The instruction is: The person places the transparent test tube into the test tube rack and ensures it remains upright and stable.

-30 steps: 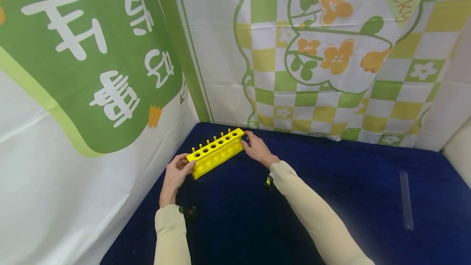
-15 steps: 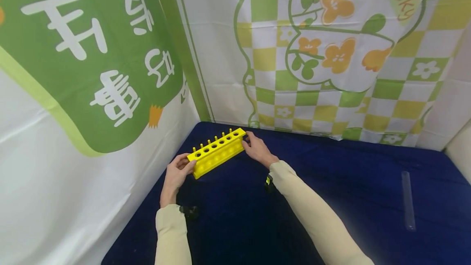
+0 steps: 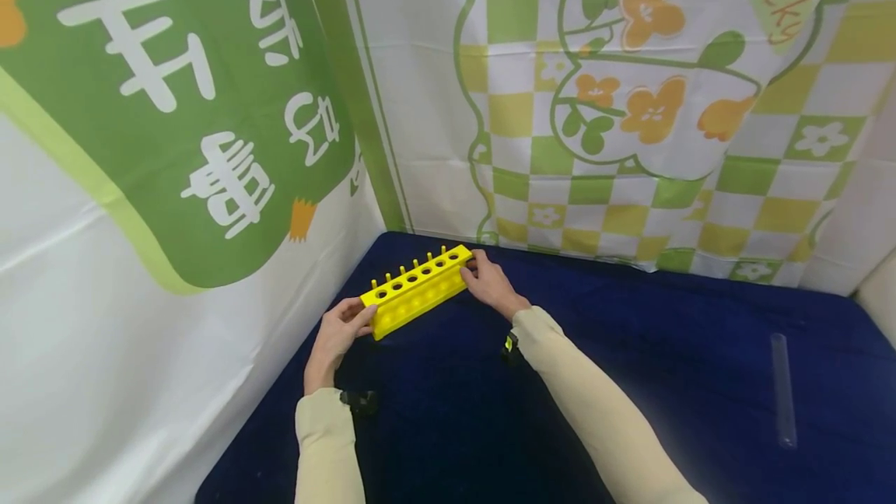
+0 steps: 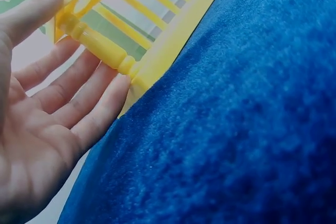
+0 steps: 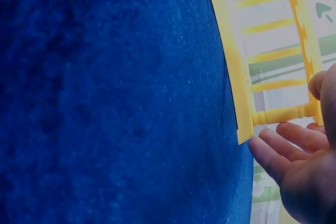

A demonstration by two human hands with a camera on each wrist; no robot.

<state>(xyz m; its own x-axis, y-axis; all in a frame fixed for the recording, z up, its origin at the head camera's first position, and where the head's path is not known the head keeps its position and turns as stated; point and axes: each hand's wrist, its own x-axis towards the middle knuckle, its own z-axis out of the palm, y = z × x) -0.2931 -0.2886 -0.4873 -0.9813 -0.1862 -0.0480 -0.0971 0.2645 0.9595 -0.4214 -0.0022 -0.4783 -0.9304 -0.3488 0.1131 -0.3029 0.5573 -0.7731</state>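
A yellow test tube rack (image 3: 418,295) stands on the dark blue cloth near the far left corner, its row of round holes vacant and a row of short pegs along the back. My left hand (image 3: 337,334) holds its near left end, thumb on the top plate; the left wrist view shows the fingers (image 4: 84,95) against the end post. At the far right end my right hand (image 3: 490,284) grips the rack likewise, thumb at the top plate and fingers (image 5: 286,150) by the post. In both wrist views the base meets the cloth.
A clear test tube (image 3: 784,391) lies on the blue cloth (image 3: 630,348) at the right. White and green printed curtains (image 3: 434,177) rise close behind and left of the rack.
The head view has swung slightly left, so curtains and tube appear further right. Both hands keep hold of the rack, which shifts only slightly in view.
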